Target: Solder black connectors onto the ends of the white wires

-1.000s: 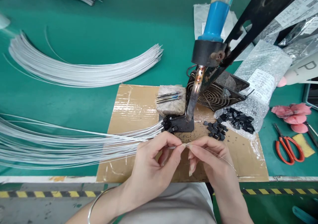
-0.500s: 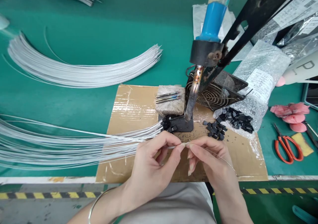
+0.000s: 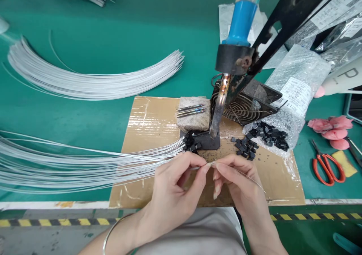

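My left hand (image 3: 179,185) pinches a thin wire between thumb and forefinger, just above the cardboard sheet (image 3: 147,119). Fingertip to fingertip with it, my right hand (image 3: 240,175) is closed on the same thin wire (image 3: 250,179), whose fine end trails over the back of the hand. The exact spot between the fingertips is too small to make out. Left of my hands lies a bundle of white wires (image 3: 135,160), with black connectors (image 3: 192,142) at its right end. Beyond my hands, a blue-handled soldering iron (image 3: 240,23) points down from a black stand.
Loose black connectors (image 3: 246,148) lie by an open bubble bag (image 3: 294,85). A small fan (image 3: 243,109) sits behind the iron. Orange-handled scissors (image 3: 328,168) are on the right. Another white wire bundle (image 3: 98,85) curves across the green table, and a pad (image 3: 194,123) carries several metal rods.
Both hands stay in nearly the same place, still pinching the thin wire. The view has shifted very slightly.
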The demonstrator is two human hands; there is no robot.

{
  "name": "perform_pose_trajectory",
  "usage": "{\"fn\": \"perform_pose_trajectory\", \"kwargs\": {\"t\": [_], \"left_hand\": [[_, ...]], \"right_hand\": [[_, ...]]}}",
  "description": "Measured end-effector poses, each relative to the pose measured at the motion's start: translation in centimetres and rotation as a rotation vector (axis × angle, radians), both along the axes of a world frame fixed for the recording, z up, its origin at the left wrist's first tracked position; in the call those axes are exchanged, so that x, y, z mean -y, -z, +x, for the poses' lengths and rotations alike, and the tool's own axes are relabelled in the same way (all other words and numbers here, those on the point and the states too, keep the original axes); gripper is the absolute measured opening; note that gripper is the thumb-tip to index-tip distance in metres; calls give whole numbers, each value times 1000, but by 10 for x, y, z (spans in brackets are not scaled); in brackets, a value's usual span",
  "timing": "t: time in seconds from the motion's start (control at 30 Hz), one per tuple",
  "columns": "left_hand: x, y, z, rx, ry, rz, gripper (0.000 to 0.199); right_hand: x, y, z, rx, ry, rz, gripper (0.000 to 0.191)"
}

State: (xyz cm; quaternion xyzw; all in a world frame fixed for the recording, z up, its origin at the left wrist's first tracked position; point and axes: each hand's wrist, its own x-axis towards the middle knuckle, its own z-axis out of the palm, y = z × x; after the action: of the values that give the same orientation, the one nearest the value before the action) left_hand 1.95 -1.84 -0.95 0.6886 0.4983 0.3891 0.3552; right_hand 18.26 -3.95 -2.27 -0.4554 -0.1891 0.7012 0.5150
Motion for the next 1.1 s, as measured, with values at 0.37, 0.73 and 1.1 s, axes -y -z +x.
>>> {"fn": "perform_pose_trajectory", "kwargs": {"t": [0.37,0.73,1.1], "left_hand": [[2,4,2,36,-23,-31,17],[4,6,4,83,-40,-73,17],[5,7,3,41,-53,-9,16]], "right_hand": [[-4,-6,-8,-25,79,-25,14],[0,-1,-16,-37,152,-14,12],[2,-2,-14,-8,131,-6,11]]}}
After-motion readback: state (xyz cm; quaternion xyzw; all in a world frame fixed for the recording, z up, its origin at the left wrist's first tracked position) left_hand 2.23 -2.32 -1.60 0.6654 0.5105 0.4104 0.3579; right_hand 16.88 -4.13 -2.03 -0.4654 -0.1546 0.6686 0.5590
